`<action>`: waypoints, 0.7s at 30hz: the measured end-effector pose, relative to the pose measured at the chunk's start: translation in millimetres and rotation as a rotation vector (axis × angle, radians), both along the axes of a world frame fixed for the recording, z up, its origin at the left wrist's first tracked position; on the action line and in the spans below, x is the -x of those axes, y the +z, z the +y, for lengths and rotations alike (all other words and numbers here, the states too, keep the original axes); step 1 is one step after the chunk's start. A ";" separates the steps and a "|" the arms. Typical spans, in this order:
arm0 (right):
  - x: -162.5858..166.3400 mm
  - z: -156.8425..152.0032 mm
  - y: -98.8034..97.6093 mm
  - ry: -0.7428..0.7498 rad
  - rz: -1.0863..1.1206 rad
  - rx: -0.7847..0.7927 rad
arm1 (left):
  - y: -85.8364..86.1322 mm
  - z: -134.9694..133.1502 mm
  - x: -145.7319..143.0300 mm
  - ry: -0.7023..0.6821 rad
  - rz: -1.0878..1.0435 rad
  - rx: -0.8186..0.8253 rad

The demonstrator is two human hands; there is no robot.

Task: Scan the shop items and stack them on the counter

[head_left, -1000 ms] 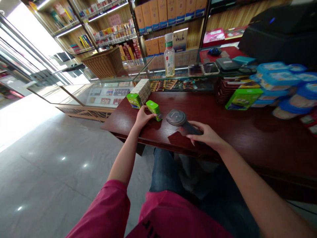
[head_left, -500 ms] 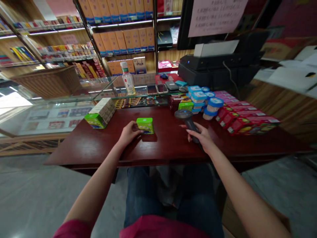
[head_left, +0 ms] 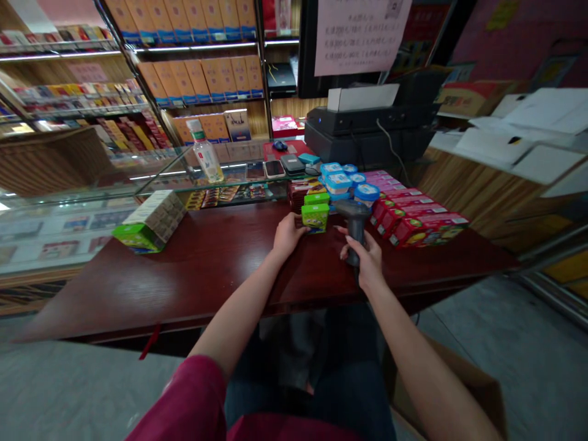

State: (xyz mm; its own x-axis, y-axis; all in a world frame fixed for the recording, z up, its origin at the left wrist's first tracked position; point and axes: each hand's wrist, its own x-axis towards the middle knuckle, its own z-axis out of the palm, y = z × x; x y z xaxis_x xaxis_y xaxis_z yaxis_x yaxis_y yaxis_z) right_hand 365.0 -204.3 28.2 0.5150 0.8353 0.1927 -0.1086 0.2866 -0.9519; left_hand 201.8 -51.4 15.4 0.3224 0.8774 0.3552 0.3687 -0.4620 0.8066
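Note:
My left hand (head_left: pixel 289 236) grips a small green box (head_left: pixel 315 219) by its left side, with the box low over or on the dark red-brown desk (head_left: pixel 220 263). Just behind it stands another green box (head_left: pixel 316 199), partly covered by the held one. In my right hand (head_left: pixel 365 254) is a black handheld barcode scanner (head_left: pixel 353 215), fingers wrapped round its handle and its head raised. Blue-lidded tubs (head_left: pixel 339 182) are stacked behind the scanner. To the right of the scanner lie red boxes (head_left: pixel 408 228) in a row.
At the desk's left lies a row of green-ended boxes (head_left: pixel 156 217). A glass counter behind carries a bottle (head_left: pixel 205 153) and phones (head_left: pixel 274 168). Black equipment (head_left: pixel 367 125) stands at the back right, near white cartons (head_left: pixel 509 147). An open cardboard box (head_left: pixel 454 380) sits on the floor, lower right.
My left hand has carried the green box rightward across the desk, to just in front of the other green box. The scanner in my right hand is now more upright. The view has turned right.

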 end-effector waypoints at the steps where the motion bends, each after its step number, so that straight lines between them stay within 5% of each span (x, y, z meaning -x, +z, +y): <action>1: -0.1 -0.5 0.6 -0.015 0.006 -0.005 | -2.1 0.6 -5.8 0.009 0.015 -0.015; 8: 1.9 -3.6 6.1 -0.005 0.006 0.001 | -8.7 3.7 -22.6 0.157 0.030 -0.005; 15: 1.1 -6.5 7.7 0.174 -0.059 0.050 | -4.6 9.1 -22.8 0.189 0.062 0.010; 18: 9.4 -10.8 12.3 0.271 -0.107 0.084 | -3.8 8.2 -0.2 0.113 0.073 -0.007; 21: 31.1 -10.5 17.7 0.366 -0.109 0.115 | -3.0 4.1 56.6 0.100 0.127 -0.131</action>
